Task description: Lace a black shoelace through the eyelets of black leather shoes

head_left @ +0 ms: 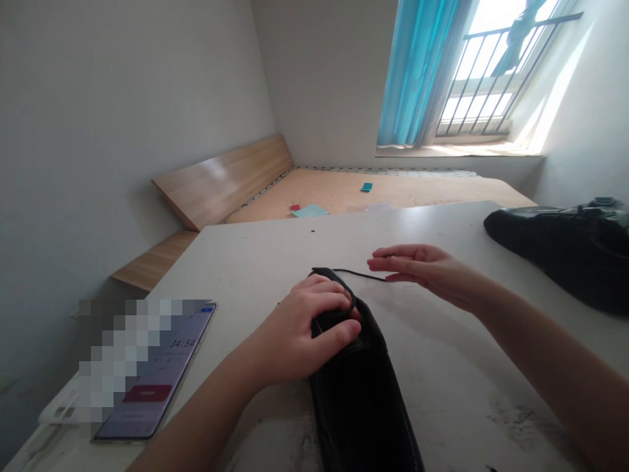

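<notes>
A black shoe (366, 400) lies lengthwise on the white table in front of me, its opening toward me. My left hand (314, 314) is closed over its upper part, thumb on the near side and fingers curled across the laced area. From there a thin black shoelace (361, 273) runs to the right, nearly taut. Its far end disappears at the fingers of my right hand (417, 267), which are pressed together on it, raised a little over the table. The exact pinch point is hidden.
Another black shoe (565, 246) stands at the table's right. A phone (162, 373) showing a timer leans at the left, partly pixelated. Beyond the white table (265, 252) is a bed (417, 187) with a wooden headboard (230, 183) and small items on it.
</notes>
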The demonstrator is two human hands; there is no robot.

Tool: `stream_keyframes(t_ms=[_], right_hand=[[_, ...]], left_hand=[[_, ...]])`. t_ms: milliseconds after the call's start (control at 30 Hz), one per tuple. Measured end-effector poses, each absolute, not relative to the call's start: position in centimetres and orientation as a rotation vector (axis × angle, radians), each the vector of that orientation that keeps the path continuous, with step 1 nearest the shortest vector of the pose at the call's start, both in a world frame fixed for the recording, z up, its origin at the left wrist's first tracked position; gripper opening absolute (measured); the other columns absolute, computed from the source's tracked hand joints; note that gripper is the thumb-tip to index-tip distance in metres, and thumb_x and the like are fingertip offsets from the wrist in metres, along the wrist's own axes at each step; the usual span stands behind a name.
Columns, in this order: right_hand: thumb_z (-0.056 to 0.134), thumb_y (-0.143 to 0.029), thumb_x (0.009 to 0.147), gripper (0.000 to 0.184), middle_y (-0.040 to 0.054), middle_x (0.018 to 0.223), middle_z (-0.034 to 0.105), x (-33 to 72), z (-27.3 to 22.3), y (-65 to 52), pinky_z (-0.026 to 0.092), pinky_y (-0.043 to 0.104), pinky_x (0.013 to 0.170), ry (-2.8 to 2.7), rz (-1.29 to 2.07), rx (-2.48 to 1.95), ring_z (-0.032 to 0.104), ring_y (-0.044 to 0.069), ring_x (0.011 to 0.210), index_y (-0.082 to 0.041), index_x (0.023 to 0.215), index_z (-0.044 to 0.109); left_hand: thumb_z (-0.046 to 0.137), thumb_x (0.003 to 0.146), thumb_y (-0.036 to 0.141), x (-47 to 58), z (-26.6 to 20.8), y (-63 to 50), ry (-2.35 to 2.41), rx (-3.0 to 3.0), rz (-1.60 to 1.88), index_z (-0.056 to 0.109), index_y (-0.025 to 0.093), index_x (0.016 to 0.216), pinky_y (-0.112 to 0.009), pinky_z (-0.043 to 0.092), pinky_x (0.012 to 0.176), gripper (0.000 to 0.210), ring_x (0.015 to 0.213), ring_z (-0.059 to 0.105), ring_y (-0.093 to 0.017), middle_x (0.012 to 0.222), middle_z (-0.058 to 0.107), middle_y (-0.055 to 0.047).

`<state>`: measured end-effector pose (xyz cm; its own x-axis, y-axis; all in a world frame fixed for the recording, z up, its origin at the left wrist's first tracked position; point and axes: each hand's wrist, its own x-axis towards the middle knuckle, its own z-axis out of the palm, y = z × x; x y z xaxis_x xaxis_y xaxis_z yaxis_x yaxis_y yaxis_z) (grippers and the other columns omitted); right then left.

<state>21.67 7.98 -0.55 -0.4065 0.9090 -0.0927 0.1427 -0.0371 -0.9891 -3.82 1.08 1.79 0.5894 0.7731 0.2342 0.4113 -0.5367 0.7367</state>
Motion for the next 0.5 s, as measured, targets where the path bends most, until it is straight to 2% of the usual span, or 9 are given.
stream_keyframes(t_ms=[67, 133, 167, 233, 300, 367, 433, 500], right_hand=[[0.068, -0.049, 0.084, 0.035, 0.0059, 0.083, 0.074, 21.0, -1.0, 7.7, 0.05, 0.025, 0.068, -1.743, 1.465, -1.137, 0.067, 0.015, 0.079, -0.016, 0.094, 0.072], [0.07, -0.047, 0.083, 0.033, 0.0046, 0.07, 0.071, 20.4, -1.3, 7.4, 0.045, 0.025, 0.059, -1.817, 1.479, -1.139, 0.063, 0.013, 0.064, -0.014, 0.081, 0.071], [0.069, -0.046, 0.083, 0.032, 0.0052, 0.074, 0.072, 20.2, -1.3, 7.3, 0.045, 0.025, 0.059, -1.842, 1.499, -1.128, 0.063, 0.013, 0.065, -0.014, 0.082, 0.072], [0.067, -0.046, 0.084, 0.032, 0.0076, 0.094, 0.074, 19.8, -1.2, 6.9, 0.047, 0.026, 0.064, -1.876, 1.56, -1.087, 0.068, 0.016, 0.078, -0.016, 0.096, 0.071], [0.066, -0.047, 0.085, 0.037, 0.0089, 0.103, 0.073, 19.6, -1.0, 6.5, 0.049, 0.028, 0.071, -1.887, 1.588, -1.066, 0.068, 0.02, 0.091, -0.018, 0.107, 0.069], [0.064, -0.046, 0.085, 0.034, 0.0083, 0.096, 0.074, 19.4, -0.7, 6.1, 0.049, 0.03, 0.075, -1.945, 1.469, -1.154, 0.068, 0.021, 0.091, -0.017, 0.101, 0.069], [0.06, -0.043, 0.086, 0.028, 0.0056, 0.087, 0.074, 19.3, -0.4, 5.7, 0.047, 0.03, 0.072, -2.093, 1.232, -1.299, 0.067, 0.019, 0.082, -0.018, 0.092, 0.07], [0.056, -0.04, 0.088, 0.024, 0.0022, 0.079, 0.072, 19.1, -0.1, 5.3, 0.043, 0.028, 0.063, -2.284, 1.015, -1.365, 0.062, 0.016, 0.07, -0.02, 0.087, 0.07]], left_hand=[[0.057, 0.09, 0.026, -3.6, 1.7, 1.0, 0.954, 2.196, 0.723, 0.072, 0.016, 0.083, -0.034, 0.041, 0.094, 0.019, 0.1, 0.056, -0.023, 0.095, 0.069, -0.007], [0.053, 0.091, 0.023, -3.5, 1.6, 1.2, 0.984, 2.172, 0.718, 0.072, 0.016, 0.081, -0.033, 0.041, 0.093, 0.022, 0.1, 0.056, -0.022, 0.094, 0.069, -0.006], [0.05, 0.092, 0.022, -3.4, 1.5, 1.3, 1.005, 2.148, 0.723, 0.072, 0.017, 0.081, -0.033, 0.041, 0.093, 0.025, 0.101, 0.056, -0.021, 0.094, 0.069, -0.005], [0.045, 0.093, 0.021, -3.3, 1.3, 1.5, 1.051, 2.096, 0.735, 0.073, 0.018, 0.08, -0.034, 0.041, 0.093, 0.031, 0.101, 0.057, -0.021, 0.092, 0.07, -0.005], [0.045, 0.092, 0.024, -3.1, 1.0, 1.6, 1.124, 2.024, 0.758, 0.072, 0.018, 0.081, -0.035, 0.043, 0.09, 0.03, 0.097, 0.059, -0.022, 0.089, 0.07, -0.004], [0.053, 0.088, 0.029, -3.0, 0.7, 1.5, 1.221, 1.938, 0.795, 0.07, 0.019, 0.093, -0.036, 0.045, 0.085, 0.021, 0.094, 0.061, -0.023, 0.091, 0.069, -0.004], [0.059, 0.083, 0.029, -2.9, 0.5, 1.4, 1.273, 1.857, 0.822, 0.066, 0.021, 0.109, -0.036, 0.046, 0.085, 0.028, 0.096, 0.062, -0.024, 0.095, 0.069, -0.004], [0.059, 0.08, 0.023, -2.8, 0.4, 1.4, 1.24, 1.806, 0.824, 0.064, 0.022, 0.111, -0.036, 0.045, 0.089, 0.031, 0.099, 0.063, -0.023, 0.095, 0.07, -0.002]])
